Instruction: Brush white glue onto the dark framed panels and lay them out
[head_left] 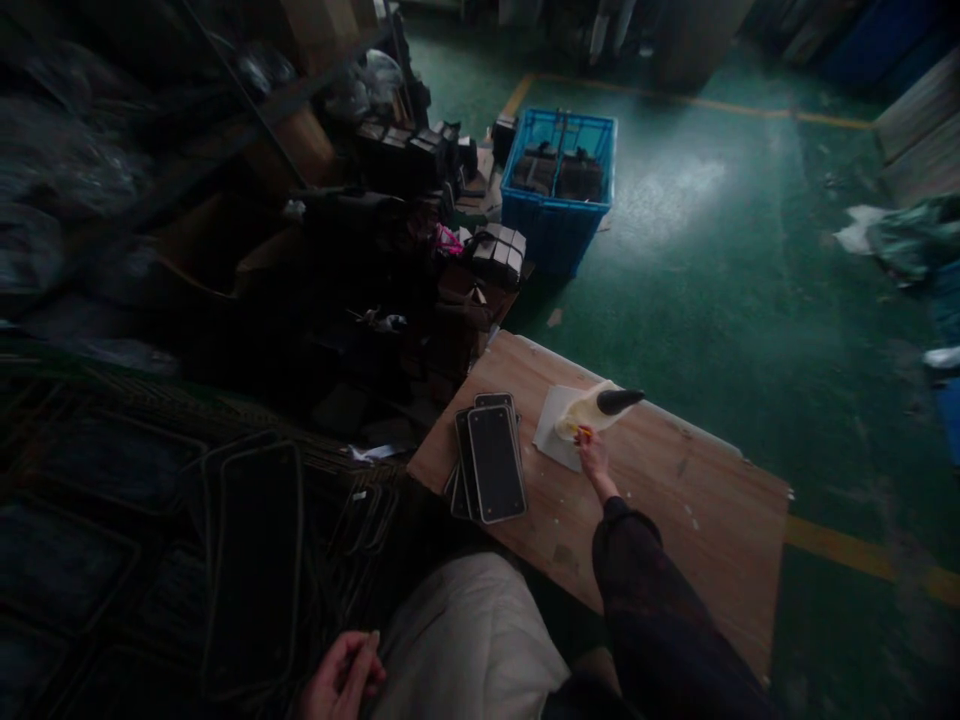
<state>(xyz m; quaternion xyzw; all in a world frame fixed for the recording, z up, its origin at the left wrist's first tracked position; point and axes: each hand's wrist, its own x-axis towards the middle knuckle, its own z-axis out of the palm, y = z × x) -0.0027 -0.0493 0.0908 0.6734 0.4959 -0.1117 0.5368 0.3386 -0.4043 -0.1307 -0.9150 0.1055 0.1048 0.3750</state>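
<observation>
My right hand (592, 457) reaches over the wooden board (675, 500) and is closed on the handle of a cream glue gun (596, 408) with a black nozzle that points right. The gun lies over a white sheet (551, 430). Just left of it sits a stack of dark flat panels with pale rims (491, 462). My left hand (341, 680) rests low by my lap with its fingers curled together; whether it holds anything I cannot make out.
A blue crate (559, 180) with dark parts stands on the green floor behind the board. Dark piles of boxes and parts (405, 170) fill the left side. More dark framed panels (255, 560) lie at lower left. Yellow floor lines run at the right.
</observation>
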